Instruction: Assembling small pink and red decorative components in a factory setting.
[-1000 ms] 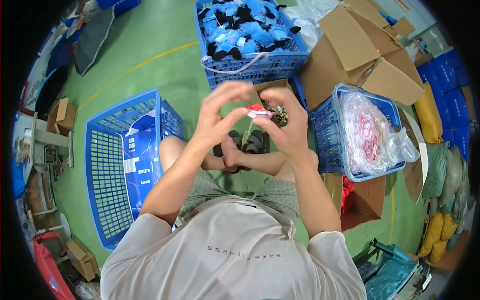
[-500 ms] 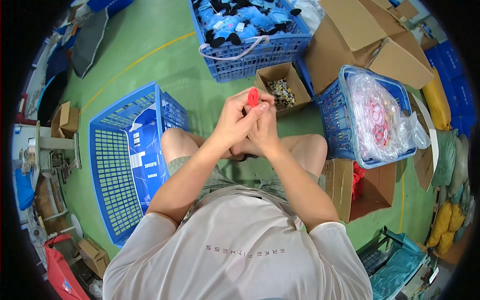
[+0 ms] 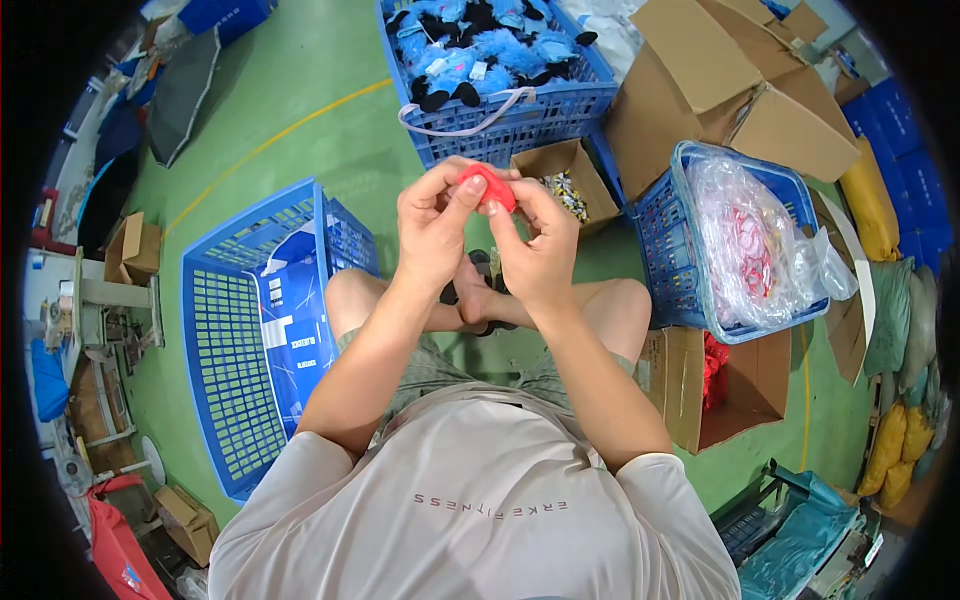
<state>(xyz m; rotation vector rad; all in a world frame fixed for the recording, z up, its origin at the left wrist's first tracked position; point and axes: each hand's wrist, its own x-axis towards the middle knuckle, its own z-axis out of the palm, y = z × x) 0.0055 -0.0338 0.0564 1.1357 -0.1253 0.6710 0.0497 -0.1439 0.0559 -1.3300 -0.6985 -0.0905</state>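
Note:
A small, soft-looking red piece is held in front of me between both hands; its exact kind I cannot make out. My left hand pinches it from the left, thumb on top. On the other side, the thumb and fingers of my right hand grip its right end. Beyond my hands stands a cardboard box with many small yellow, white and dark pieces in it. To the right, an open carton holds red material.
A blue crate with a blue printed box stands left. Ahead, another blue crate holds blue plush toys. At right, a blue basket carries clear plastic bags. Large cardboard boxes stand far right.
My hands were clasped together with the red piece poking up between them. Now they are apart, the left moved leftward, and the red piece lies tilted between my fingertips.

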